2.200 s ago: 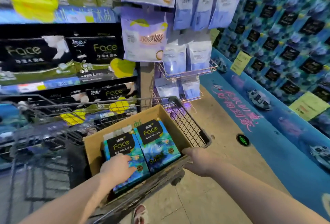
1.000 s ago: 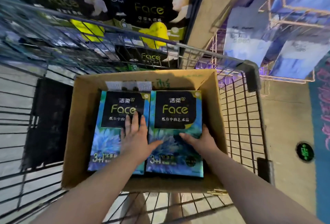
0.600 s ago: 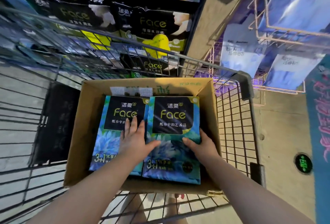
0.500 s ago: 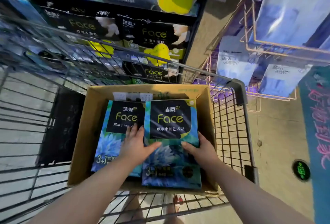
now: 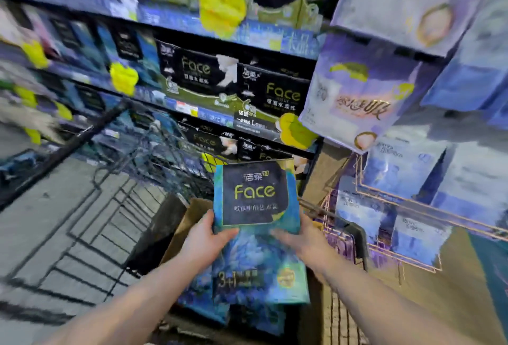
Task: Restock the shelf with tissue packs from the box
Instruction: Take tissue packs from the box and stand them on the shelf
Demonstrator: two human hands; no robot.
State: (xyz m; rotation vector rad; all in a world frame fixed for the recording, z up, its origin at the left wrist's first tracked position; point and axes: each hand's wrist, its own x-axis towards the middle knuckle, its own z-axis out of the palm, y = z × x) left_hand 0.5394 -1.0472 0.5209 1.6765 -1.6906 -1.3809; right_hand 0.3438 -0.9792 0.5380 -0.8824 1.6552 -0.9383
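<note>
Blue-green tissue pack [image 5: 257,223], black "Face" panel, "3+1" mark: raised above cardboard box [image 5: 189,215], each grip clamped on one side edge, left hand [image 5: 204,241], right hand [image 5: 298,237]. Behind pack: wire cart [image 5: 115,188], shelf [image 5: 242,114] of black packs. Further pack [image 5: 203,303] below, blurred.

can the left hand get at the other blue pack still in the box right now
Probably not as things stand. The left hand is shut on the lifted tissue pack, shared with the right hand, and that pack hangs over the box, covering most of the pack below. It would have to let go first.
</note>
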